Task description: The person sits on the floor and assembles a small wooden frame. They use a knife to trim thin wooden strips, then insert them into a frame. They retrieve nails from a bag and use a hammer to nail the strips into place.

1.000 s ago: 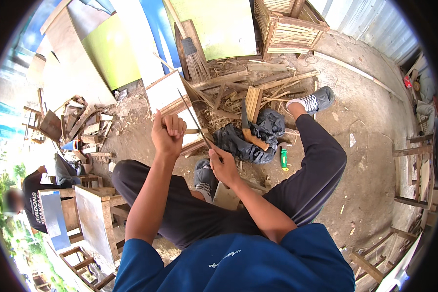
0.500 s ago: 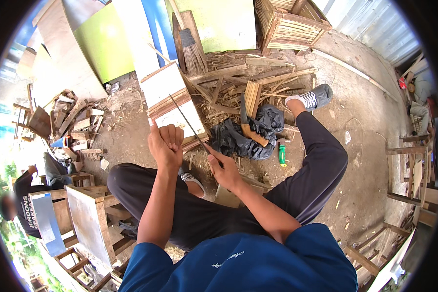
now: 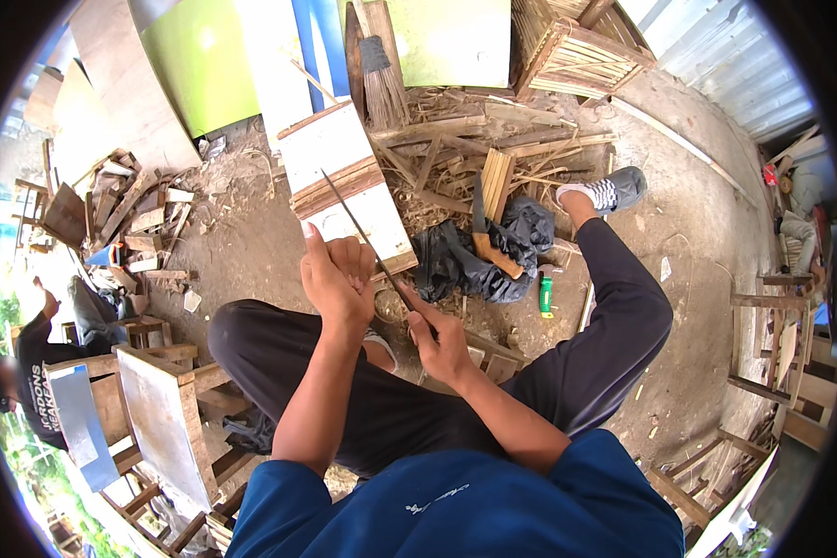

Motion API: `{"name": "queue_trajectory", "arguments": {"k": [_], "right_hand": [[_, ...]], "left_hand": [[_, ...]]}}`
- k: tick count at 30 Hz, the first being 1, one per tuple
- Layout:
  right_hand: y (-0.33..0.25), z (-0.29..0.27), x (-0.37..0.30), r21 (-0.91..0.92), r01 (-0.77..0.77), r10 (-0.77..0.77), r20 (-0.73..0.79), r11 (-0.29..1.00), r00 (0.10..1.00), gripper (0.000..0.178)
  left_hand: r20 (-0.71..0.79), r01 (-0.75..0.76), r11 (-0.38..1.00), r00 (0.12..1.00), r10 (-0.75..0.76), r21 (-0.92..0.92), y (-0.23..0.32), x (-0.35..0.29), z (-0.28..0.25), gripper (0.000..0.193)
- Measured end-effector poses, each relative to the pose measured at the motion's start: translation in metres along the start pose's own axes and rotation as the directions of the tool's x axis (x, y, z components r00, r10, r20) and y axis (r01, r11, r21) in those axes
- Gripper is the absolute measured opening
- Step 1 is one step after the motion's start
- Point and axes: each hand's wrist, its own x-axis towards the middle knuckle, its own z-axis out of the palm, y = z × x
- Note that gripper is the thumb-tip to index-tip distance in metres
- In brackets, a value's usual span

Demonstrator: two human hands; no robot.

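My right hand (image 3: 440, 346) is wrapped round the handle end of a long, thin, dark blade (image 3: 355, 219), which looks like a knife seen nearly edge-on. The blade slants up and to the left, passing just right of my left hand (image 3: 337, 281). That hand has its fingers curled in and its thumb pointing up; whatever they may hold is hidden. Beyond both hands lies a white panel (image 3: 327, 144) with brown wooden strips across it. To its right, a tool with an orange-brown wooden handle (image 3: 498, 257) rests on a crumpled black plastic bag (image 3: 448, 259).
A green object (image 3: 545, 294) lies on the floor beside the bag. Wood scraps and shavings surround a broom (image 3: 381, 88) and a bundle of slats (image 3: 496, 183). A slatted wooden crate (image 3: 586, 60) stands far right. At left are a scrap pile (image 3: 134, 209), wooden frames and another person (image 3: 41, 372).
The view has shifted, so most of the scene sits a little further right. Both hands and the blade keep nearly the same pose. The other person's hand at left is higher.
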Motion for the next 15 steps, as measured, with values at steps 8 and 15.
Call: {"name": "queue_trajectory", "arguments": {"k": [8, 15], "right_hand": [[-0.0022, -0.002, -0.0016, -0.018, -0.1, 0.097, -0.094, 0.995, 0.991, 0.049], [-0.0008, -0.0027, -0.005, -0.076, -0.148, 0.14, -0.097, 0.986, 0.985, 0.045]], "left_hand": [[-0.066, 0.025, 1.0, 0.998, -0.025, 0.004, 0.0026, 0.0037, 0.0007, 0.072], [-0.172, 0.038, 0.998, 0.984, -0.045, -0.042, 0.0023, 0.0007, -0.0027, 0.073]]}}
